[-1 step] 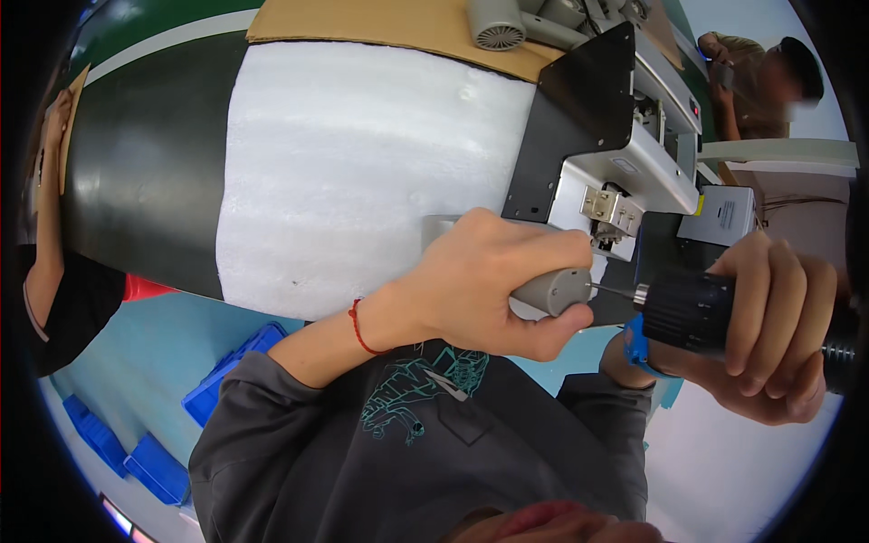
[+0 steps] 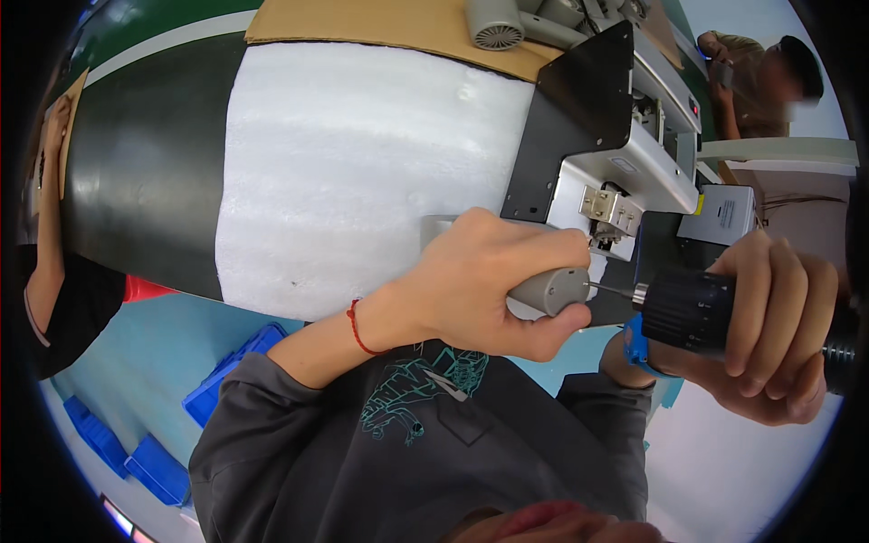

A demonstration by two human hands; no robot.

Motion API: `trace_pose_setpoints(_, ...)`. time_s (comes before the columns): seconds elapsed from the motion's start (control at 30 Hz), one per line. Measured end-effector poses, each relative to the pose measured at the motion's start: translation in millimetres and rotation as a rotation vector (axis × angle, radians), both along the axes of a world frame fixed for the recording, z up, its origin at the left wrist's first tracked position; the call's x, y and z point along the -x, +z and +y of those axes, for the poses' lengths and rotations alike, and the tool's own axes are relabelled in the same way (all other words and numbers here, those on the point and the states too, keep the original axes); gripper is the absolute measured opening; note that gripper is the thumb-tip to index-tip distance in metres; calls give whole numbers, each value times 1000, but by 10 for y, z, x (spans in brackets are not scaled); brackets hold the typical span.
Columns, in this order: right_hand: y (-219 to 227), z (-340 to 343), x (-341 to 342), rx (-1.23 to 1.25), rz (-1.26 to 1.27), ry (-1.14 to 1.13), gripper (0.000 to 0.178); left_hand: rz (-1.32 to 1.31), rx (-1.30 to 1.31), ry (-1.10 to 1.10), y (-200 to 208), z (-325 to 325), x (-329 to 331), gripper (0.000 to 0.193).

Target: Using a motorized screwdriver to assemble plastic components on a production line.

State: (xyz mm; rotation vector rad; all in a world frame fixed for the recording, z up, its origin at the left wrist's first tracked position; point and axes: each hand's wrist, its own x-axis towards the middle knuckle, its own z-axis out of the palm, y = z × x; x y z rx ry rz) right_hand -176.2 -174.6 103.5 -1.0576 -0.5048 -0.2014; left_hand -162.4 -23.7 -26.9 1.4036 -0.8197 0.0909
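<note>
My left hand [image 2: 489,285] is closed around a grey cylindrical part [image 2: 557,291], its flat end facing right. A longer grey piece shows behind my knuckles, and whether it belongs to the same part I cannot tell. In my right hand [image 2: 774,335] is a black electric screwdriver [image 2: 683,310], held level with its collar toward the part. Its thin bit [image 2: 614,290] points left and reaches the part's end face, near a small hole. My palm hides most of the part's body.
A white foam sheet [image 2: 362,172] covers the black worktop [image 2: 145,163]. A black and silver machine [image 2: 579,118] stands just beyond my hands. Cardboard [image 2: 362,20] with grey housings [image 2: 496,25] lies at the back. Other people are at left and far right; blue bins [image 2: 158,466] sit lower left.
</note>
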Motion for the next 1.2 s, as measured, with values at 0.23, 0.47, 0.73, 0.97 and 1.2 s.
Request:
trace_pose_setpoints(0.23, -49, -9, 67, -154, 41, 47, 20, -41, 28, 9, 3, -27, -11, 20)
trace_pose_setpoints(0.47, -78, -86, 161, -294, 90, 109, 19, -13, 40, 5, -1, -46, 9, 19)
trace_pose_setpoints(0.73, -106, -182, 231, -458, 164, 168, 19, -3, -2, -7, 2, -14, -7, 20)
trace_pose_setpoints(0.97, -84, -194, 164, -384, 22, 188, 18, 8, -97, -5, 59, 4, 12, 21)
trace_pose_setpoints(1.2, -211, -417, 99, -206, -273, -225, 31, -275, -550, 268, 241, 810, -780, 21)
